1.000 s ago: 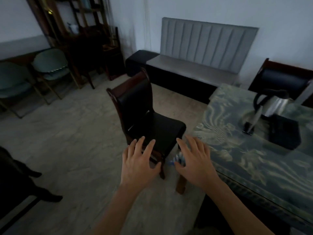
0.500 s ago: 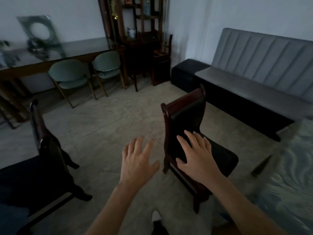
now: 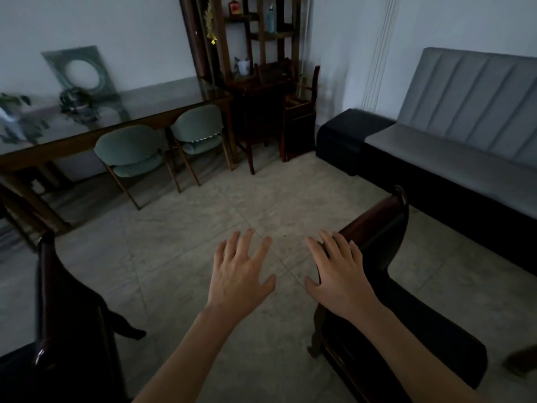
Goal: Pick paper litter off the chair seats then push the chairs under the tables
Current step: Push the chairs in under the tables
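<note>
- Chairs with dark wooden frames and black padding stand on either side of the view: one dark chair (image 3: 386, 289) at lower right, its backrest top rail slanting up toward the sofa, and a second dark chair (image 3: 58, 330) at lower left, seen mostly as a backrest and part of a black seat.
- Right hand (image 3: 338, 276) hovers palm down in front of the right chair's backrest, fingers straight and spread, holding nothing; whether the fingertips touch the rail cannot be told.
- Left hand (image 3: 239, 274) hangs palm down over bare floor between the two chairs, fingers spread and relaxed, empty.
- Pale marbled floor tiles (image 3: 203, 228) fill the middle of the room.
- Two green padded chairs (image 3: 130, 152) sit at a long wooden table (image 3: 122, 123) by the left wall, their seats partly beneath its edge.
- On that glossy tabletop a potted plant (image 3: 77, 104) stands in front of a leaning panel with a round opening (image 3: 81, 72).
- A dark wooden shelf unit (image 3: 255, 68) occupies the far corner, with a small dark wooden chair (image 3: 302, 112) just beside it.
- A grey sofa (image 3: 453, 135) with a ribbed backrest and a black end runs along the right wall.
</note>
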Available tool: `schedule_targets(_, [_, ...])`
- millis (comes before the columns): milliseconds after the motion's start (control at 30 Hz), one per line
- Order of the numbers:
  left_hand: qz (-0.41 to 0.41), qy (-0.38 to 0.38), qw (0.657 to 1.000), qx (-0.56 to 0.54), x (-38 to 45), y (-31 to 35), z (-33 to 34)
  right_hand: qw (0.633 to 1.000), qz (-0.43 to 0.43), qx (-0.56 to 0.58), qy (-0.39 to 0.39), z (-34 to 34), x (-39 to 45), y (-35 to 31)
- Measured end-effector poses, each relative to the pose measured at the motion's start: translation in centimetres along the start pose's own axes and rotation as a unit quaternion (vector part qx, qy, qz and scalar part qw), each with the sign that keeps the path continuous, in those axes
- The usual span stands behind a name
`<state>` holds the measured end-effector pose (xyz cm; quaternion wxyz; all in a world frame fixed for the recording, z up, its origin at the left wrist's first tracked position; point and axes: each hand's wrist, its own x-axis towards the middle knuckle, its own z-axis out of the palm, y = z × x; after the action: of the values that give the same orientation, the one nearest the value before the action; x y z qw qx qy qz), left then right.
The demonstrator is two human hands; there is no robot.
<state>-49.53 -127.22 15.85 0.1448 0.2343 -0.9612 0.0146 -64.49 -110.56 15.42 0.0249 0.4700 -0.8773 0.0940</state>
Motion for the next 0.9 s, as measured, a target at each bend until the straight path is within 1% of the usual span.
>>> schedule_targets(300, [0.041,-0.011,0.999,-0.016,14.0,-4.4,5.1,0.999,0.053,-0.006,-0.005,2.2,11.9,3.2])
schedule_targets(467, [0.083,-0.007,0.995,-0.047,23.0,-7.6,9.2,0.994,0.108,0.000,0.003,4.1,19.5,4.6])
schedule_targets(633, [0.136,-0.042,0.988,-0.060,33.0,-10.2,12.0,0.985,0.173,-0.011,-0.008,5.0,26.7,6.1])
schedule_targets(800, [0.203,-0.057,0.973,-0.095,41.3,-10.3,14.1,0.970,0.244,-0.015,0.003,4.6,31.6,7.7])
schedule_targets(900, [0.234,-0.047,0.963,-0.122,45.1,-9.0,15.1,0.959,0.281,-0.015,0.016,4.5,33.4,9.2])
